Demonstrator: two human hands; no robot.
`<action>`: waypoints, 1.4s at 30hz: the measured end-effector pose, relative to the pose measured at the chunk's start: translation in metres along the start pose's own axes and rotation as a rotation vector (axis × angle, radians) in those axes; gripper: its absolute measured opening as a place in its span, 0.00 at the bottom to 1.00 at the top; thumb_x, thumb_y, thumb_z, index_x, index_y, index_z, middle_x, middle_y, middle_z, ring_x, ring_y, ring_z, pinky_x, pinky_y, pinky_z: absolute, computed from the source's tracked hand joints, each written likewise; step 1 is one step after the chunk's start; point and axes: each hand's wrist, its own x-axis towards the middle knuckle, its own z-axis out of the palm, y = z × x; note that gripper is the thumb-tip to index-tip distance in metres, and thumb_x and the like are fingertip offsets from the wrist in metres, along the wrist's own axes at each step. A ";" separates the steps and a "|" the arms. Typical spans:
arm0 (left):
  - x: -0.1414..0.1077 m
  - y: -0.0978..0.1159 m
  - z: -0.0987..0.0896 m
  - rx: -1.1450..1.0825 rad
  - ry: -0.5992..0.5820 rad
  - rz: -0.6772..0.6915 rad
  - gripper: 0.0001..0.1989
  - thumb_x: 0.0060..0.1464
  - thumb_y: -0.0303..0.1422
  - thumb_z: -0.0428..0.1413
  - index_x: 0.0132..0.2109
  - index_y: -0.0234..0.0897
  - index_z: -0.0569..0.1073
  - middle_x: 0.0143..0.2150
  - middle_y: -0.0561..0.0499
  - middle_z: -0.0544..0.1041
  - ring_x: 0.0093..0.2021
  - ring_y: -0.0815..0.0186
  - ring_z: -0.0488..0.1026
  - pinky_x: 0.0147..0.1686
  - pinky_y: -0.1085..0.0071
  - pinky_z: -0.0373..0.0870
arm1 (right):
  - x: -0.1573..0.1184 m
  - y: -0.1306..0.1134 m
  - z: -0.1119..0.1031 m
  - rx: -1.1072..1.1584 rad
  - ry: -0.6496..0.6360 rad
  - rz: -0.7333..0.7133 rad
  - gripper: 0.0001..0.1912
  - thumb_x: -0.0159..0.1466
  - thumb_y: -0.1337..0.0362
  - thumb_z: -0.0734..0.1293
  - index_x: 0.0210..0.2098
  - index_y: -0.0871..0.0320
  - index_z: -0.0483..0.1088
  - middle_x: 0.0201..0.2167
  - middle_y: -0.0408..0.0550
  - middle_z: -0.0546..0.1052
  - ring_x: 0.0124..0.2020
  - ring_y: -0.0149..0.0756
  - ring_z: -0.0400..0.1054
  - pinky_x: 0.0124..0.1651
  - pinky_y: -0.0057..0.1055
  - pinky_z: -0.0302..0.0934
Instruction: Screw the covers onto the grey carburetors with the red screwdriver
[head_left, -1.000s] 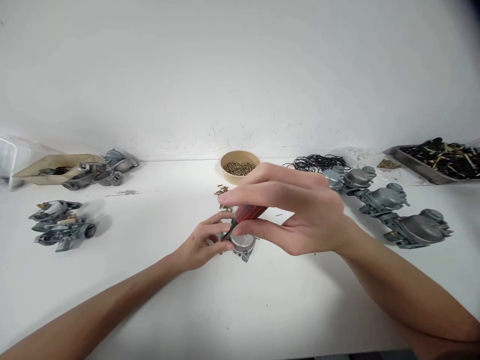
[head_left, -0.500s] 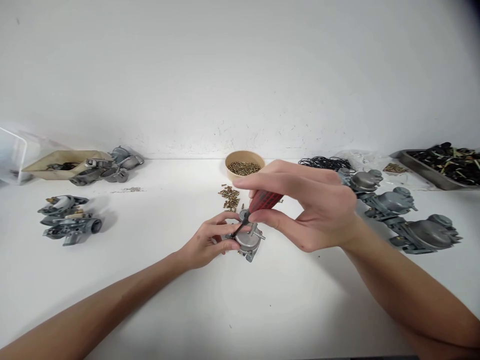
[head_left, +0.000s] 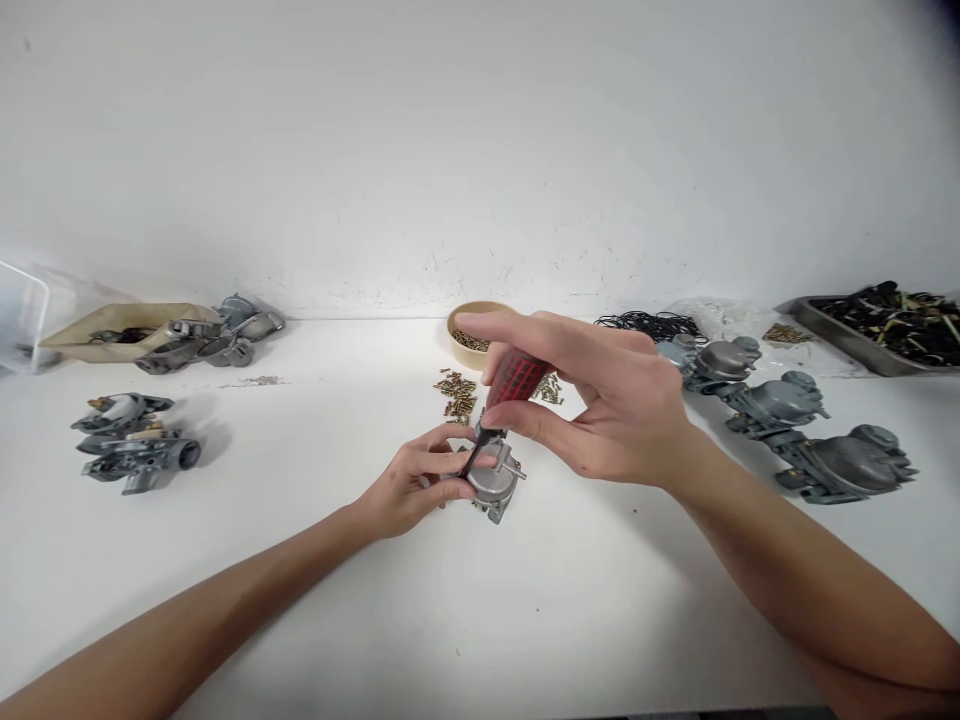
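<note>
A metal carburetor (head_left: 495, 485) sits on the white desk (head_left: 375, 620) near the middle of the view, just beyond the fingers of the left hand (head_left: 412, 485). Its upward face is a smooth, rounded silver-grey cover with a soft sheen, and a short, pale metal tube juts from it toward the right. Below the cover, a blockier grey body shows at the near edge, with angular projections and a small brass-coloured spot; the left side is hidden by fingers. The left hand grips the carburetor at that side, one finger laid over the cover and the thumb by the near edge. The right hand (head_left: 600, 400) holds a screwdriver (head_left: 517, 378) between thumb and fingers, slanting down to the left. Its thick handle is red with a dark grid of grooves, and its black shaft ends by the left thumb at the carburetor's left edge; the very tip is too small to make out. Loose brass-coloured screws (head_left: 459, 395) lie just past the carburetor, in front of a round tan tub (head_left: 466, 353) holding more of them.
</note>
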 end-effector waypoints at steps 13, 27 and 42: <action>0.003 0.001 0.001 -0.041 0.012 0.050 0.18 0.65 0.31 0.62 0.60 0.47 0.80 0.60 0.40 0.74 0.39 0.67 0.77 0.35 0.71 0.80 | -0.006 0.006 0.008 0.184 0.023 -0.026 0.20 0.67 0.71 0.70 0.58 0.55 0.72 0.34 0.41 0.79 0.36 0.31 0.76 0.47 0.34 0.78; 0.004 0.000 0.002 -0.026 0.018 0.093 0.18 0.65 0.31 0.61 0.60 0.48 0.79 0.60 0.41 0.74 0.45 0.62 0.78 0.40 0.69 0.80 | -0.005 0.004 0.004 0.301 -0.148 0.048 0.27 0.70 0.78 0.62 0.66 0.55 0.65 0.44 0.48 0.80 0.48 0.33 0.76 0.52 0.37 0.76; 0.005 0.003 0.002 0.035 0.022 0.083 0.16 0.65 0.30 0.62 0.58 0.42 0.81 0.57 0.39 0.76 0.37 0.69 0.76 0.35 0.74 0.78 | -0.005 0.010 0.013 0.315 0.044 0.002 0.20 0.64 0.66 0.74 0.55 0.55 0.75 0.35 0.43 0.79 0.39 0.32 0.76 0.47 0.33 0.76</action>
